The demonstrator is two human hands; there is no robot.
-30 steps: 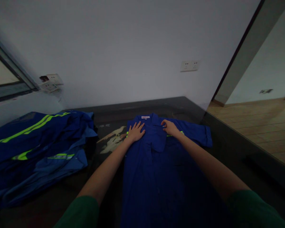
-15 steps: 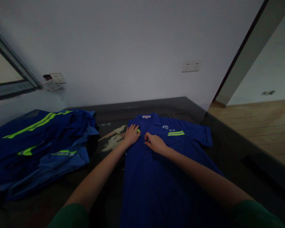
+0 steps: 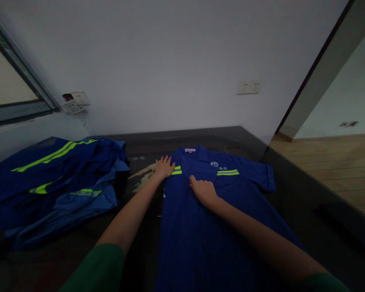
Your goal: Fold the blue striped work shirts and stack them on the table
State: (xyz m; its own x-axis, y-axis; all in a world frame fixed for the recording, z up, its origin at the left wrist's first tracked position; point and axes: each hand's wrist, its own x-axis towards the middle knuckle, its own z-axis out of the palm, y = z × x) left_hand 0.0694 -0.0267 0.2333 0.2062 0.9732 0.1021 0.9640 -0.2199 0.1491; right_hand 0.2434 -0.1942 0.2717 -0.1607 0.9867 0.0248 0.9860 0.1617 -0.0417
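A blue short-sleeved work shirt [image 3: 182, 219] lies front up, its collar toward the wall, with yellow-green reflective strips and a white gear logo on the chest. My left hand [image 3: 164, 167] rests flat with fingers spread at the shirt's left edge, beside the chest strip, partly over the table top. My right hand [image 3: 204, 191] is closed on the shirt's front near the button edge, thumb toward the collar. Its curled fingertips are hidden, and the fabric bunches slightly at the thumb. The shirt's left sleeve is not visible.
A heap of blue work clothes [image 3: 63, 178] with reflective strips lies at the left. The dark glossy table [image 3: 225, 136] carries a printed picture [image 3: 142, 178] and meets the wall at the back. A dark flat object [image 3: 337, 219] lies at the right. Wall sockets [image 3: 248, 87] sit above.
My left hand has slid left off the chest strip, uncovering more of it, and its fingers spread wider. My right hand has turned and shifted slightly toward me. The camera view moved a little.
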